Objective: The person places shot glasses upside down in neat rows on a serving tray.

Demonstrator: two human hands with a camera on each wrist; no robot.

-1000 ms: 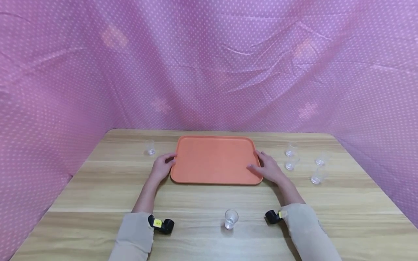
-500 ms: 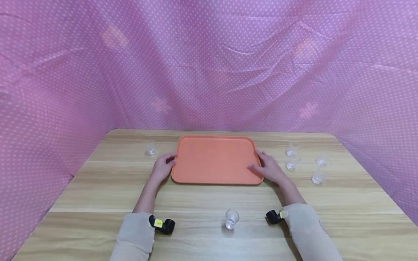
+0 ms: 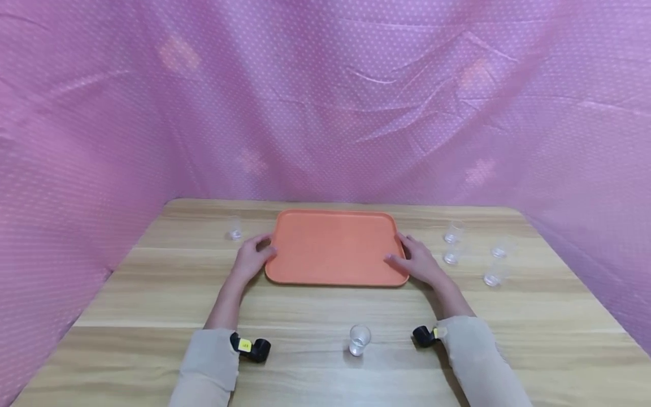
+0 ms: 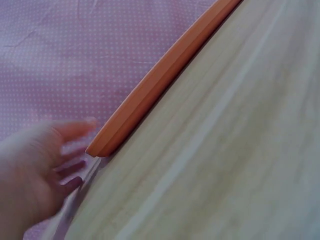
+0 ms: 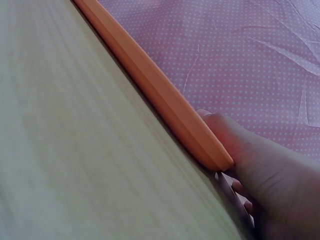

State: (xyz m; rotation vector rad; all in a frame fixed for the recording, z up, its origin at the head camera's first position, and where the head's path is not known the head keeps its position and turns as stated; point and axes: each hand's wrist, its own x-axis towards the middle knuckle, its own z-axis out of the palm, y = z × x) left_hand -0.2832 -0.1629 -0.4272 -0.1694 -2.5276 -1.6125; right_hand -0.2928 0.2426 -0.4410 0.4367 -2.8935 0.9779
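An orange rectangular tray (image 3: 335, 249) lies flat on the wooden table, nothing on it. At its left edge is my left hand (image 3: 251, 259), its fingers relaxed and spread. The left wrist view shows that hand (image 4: 37, 170) beside the tray's near corner, thumb raised off the rim. My right hand (image 3: 419, 261) holds the right edge, thumb over the rim and fingers along the outside. In the right wrist view, the thumb (image 5: 227, 132) laps over the tray rim (image 5: 165, 105); the other fingers are partly hidden below it.
A small clear glass (image 3: 359, 340) stands upright near the front, between the forearms. Another glass (image 3: 235, 229) is at the back left. Several more glasses, including one glass (image 3: 492, 276), stand to the right. Pink dotted cloth (image 3: 325, 113) hangs behind the table (image 3: 152, 316).
The left hand's thumb and fingers have shifted slightly and loosened at the tray's edge. The right hand and the tray look unmoved; the whole head view has drifted slightly.
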